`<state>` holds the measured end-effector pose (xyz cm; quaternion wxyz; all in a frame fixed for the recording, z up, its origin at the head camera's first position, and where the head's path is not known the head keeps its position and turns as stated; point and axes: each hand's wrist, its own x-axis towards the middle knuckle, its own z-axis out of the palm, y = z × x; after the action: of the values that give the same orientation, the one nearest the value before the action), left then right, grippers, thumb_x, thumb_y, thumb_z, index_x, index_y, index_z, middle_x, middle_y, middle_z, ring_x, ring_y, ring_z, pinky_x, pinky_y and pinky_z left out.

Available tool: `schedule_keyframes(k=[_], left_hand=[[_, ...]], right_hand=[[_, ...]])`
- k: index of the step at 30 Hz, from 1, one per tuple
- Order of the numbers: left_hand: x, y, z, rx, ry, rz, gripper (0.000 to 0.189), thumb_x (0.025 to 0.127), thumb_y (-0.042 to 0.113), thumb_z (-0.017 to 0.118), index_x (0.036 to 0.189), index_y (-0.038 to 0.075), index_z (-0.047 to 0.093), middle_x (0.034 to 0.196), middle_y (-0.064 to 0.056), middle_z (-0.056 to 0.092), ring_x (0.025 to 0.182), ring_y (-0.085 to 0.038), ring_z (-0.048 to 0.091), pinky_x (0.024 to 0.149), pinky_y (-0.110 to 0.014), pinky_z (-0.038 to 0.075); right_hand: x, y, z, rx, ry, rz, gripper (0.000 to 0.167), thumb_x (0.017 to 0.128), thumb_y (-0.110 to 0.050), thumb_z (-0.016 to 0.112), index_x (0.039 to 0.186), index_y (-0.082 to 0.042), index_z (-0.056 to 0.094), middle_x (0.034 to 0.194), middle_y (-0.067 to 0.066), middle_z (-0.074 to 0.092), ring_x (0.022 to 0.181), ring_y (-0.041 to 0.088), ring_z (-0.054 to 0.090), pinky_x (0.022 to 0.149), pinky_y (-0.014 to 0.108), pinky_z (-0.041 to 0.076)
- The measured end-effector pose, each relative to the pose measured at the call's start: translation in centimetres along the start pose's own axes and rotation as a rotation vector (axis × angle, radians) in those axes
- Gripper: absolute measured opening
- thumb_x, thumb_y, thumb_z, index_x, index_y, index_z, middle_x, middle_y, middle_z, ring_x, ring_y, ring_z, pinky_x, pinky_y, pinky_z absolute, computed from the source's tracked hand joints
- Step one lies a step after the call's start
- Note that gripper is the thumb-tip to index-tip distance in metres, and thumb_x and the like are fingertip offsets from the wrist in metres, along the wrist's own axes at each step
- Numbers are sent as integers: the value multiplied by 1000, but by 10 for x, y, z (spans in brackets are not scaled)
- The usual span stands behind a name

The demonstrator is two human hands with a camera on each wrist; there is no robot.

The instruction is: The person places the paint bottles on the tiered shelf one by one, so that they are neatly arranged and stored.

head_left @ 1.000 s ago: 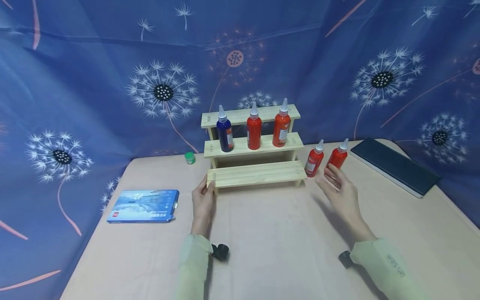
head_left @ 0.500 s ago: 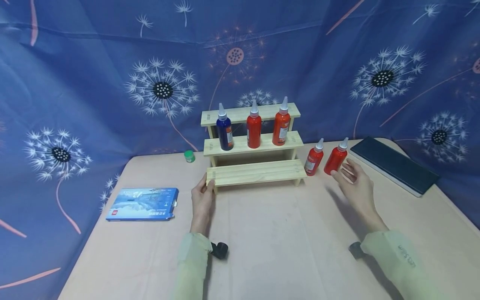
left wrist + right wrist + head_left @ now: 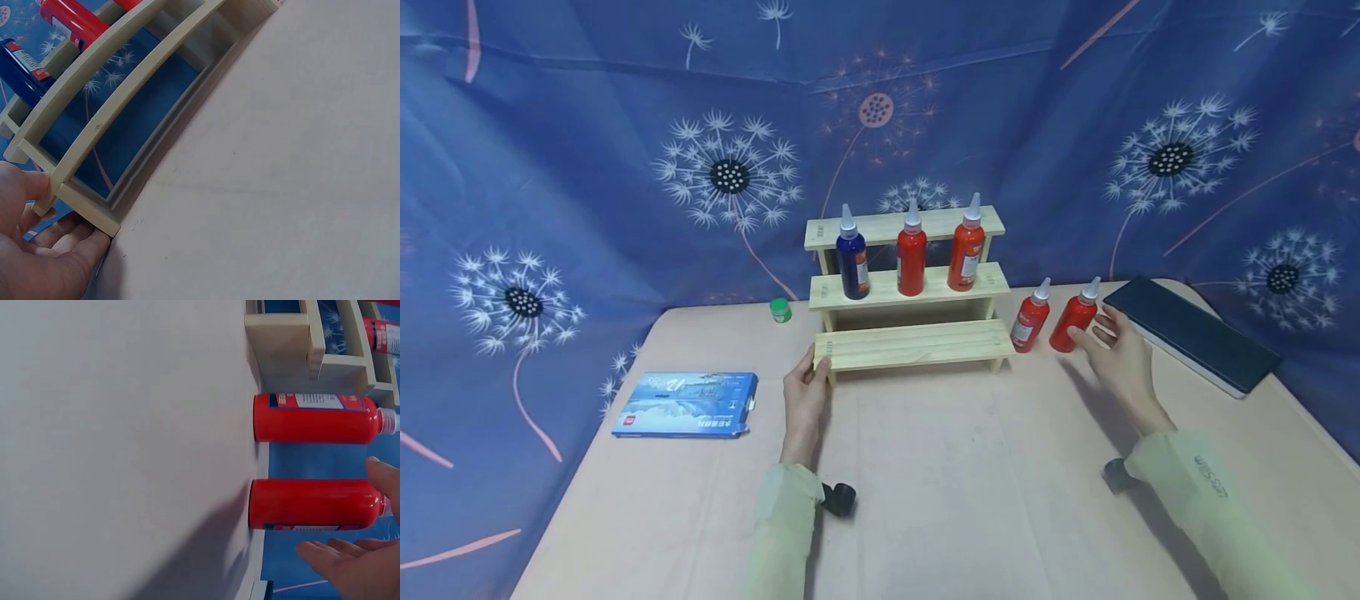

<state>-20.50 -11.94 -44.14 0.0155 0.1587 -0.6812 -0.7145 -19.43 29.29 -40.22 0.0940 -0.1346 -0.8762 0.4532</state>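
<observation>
My left hand (image 3: 805,400) grips the left end of the lowest step of a three-tiered wooden rack (image 3: 917,343), thumb on the near side. In the left wrist view the fingers reach behind the rack's end (image 3: 90,209). Two red squeeze bottles with clear pointed caps stand upright on the table, right of the rack. My right hand (image 3: 1123,358) is at the outer red bottle (image 3: 1073,323), fingers spread around its right side. In the right wrist view a gap shows between the fingertips (image 3: 315,553) and that bottle. The inner red bottle (image 3: 312,419) stands beside the rack.
On the middle step stand a dark blue bottle (image 3: 852,267) and two red bottles (image 3: 912,265). A green-lidded jar (image 3: 780,311) is left of the rack, with a blue flat box (image 3: 688,406) nearer. A dark notebook (image 3: 1191,333) lies right of my right hand.
My right hand has moved rightward from in front of the outer red bottle to its right side, then slightly forward. My left hand has stayed on the rack.
</observation>
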Motion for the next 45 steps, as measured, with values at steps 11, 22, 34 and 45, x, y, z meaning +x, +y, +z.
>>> schedule_keyframes(k=[11,22,34,45], left_hand=[[-2,-1,5,10,-3,1,50,101,15,55,148,9,40,150,-15,42,131,-26,50,103,-32,49],[-4,-1,5,19,-3,10,50,101,15,55,148,9,40,150,-16,42,132,-27,49,103,-31,49],[-1,1,-3,44,15,23,49,101,16,55,148,7,41,152,-15,39,134,-26,46,105,-31,47],[1,2,-1,27,19,14,49,101,16,55,148,8,41,152,-13,40,132,-24,49,104,-30,48]], right_hand=[[25,4,-2,-78,-35,-23,83,95,-35,64,153,3,18,148,33,35,129,54,41,104,62,40],[25,1,-6,-131,-63,1,67,97,-26,62,145,10,32,141,35,42,122,51,48,102,60,45],[1,-24,-8,-167,-86,-49,73,93,-35,67,143,9,37,133,33,51,116,48,54,96,55,49],[-24,-55,-9,-156,-107,-149,70,92,-33,69,142,7,41,128,33,56,110,49,59,76,13,54]])
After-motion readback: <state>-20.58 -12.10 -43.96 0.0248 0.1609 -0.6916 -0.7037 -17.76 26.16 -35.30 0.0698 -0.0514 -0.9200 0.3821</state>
